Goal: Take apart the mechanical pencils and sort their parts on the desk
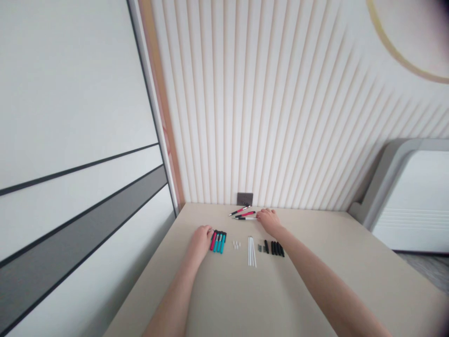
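Observation:
At the back of the table my right hand (269,221) is closed, its fingertips on the rear end of a white pen (246,218) that lies flat. Just behind that lie two red-and-black pens (245,214), tips to the left. My left hand (202,239) rests with curled fingers at the left side of a row of pen barrels (219,243), red and turquoise with black upper parts. Whatever its fingertips pinch is too small to make out. Between the hands are small white pieces (236,245) and several thin white refills (251,252).
Several black grips (277,248) lie in a row at the right, beside small dark clear pieces (261,248). The beige table (228,299) meets a ribbed wall with a dark socket (244,199). A white cabinet (87,224) stands left, a padded headboard (410,201) right.

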`<state>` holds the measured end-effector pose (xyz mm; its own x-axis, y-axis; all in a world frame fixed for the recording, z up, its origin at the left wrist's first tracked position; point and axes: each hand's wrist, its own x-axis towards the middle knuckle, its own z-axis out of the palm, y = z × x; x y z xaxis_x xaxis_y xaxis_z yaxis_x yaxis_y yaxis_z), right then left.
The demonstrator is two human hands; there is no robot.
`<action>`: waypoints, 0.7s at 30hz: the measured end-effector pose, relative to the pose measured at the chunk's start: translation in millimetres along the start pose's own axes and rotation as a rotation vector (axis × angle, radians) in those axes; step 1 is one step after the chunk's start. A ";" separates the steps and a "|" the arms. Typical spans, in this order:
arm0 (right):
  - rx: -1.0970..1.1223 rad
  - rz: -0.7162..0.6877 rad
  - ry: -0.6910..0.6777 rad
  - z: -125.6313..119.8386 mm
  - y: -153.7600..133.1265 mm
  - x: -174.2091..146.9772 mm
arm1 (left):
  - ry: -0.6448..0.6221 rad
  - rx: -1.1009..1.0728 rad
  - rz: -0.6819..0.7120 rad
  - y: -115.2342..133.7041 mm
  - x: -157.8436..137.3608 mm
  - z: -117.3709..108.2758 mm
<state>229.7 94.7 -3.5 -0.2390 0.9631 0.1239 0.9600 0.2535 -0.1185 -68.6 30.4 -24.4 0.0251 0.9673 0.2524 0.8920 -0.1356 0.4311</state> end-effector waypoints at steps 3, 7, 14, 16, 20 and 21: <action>0.049 -0.006 0.034 -6.9 -0.3 -15.8 | 0.057 0.024 0.021 6.2 -1.7 -4.4; 0.138 -0.026 0.114 -7.6 1.8 -61.1 | 0.168 -0.073 0.200 25.5 -8.1 -8.7; 0.450 -0.243 0.382 9.1 9.0 -131.0 | -0.001 -0.210 0.562 70.9 -35.1 -4.2; 0.489 -0.253 0.407 8.3 6.6 -134.1 | -0.058 -0.206 0.600 77.1 -38.6 -2.6; 0.575 -0.236 0.424 1.4 -0.3 -132.4 | -0.053 -0.184 0.585 76.7 -36.8 -0.8; 0.593 -0.234 0.416 -0.2 -1.3 -132.6 | -0.049 -0.179 0.582 75.2 -35.7 -0.4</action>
<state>260.2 -33.4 -19.5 -0.2395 0.7943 0.5584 0.6236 0.5666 -0.5385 -2.6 -14.4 -0.6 0.5103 0.7318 0.4516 0.6361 -0.6746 0.3744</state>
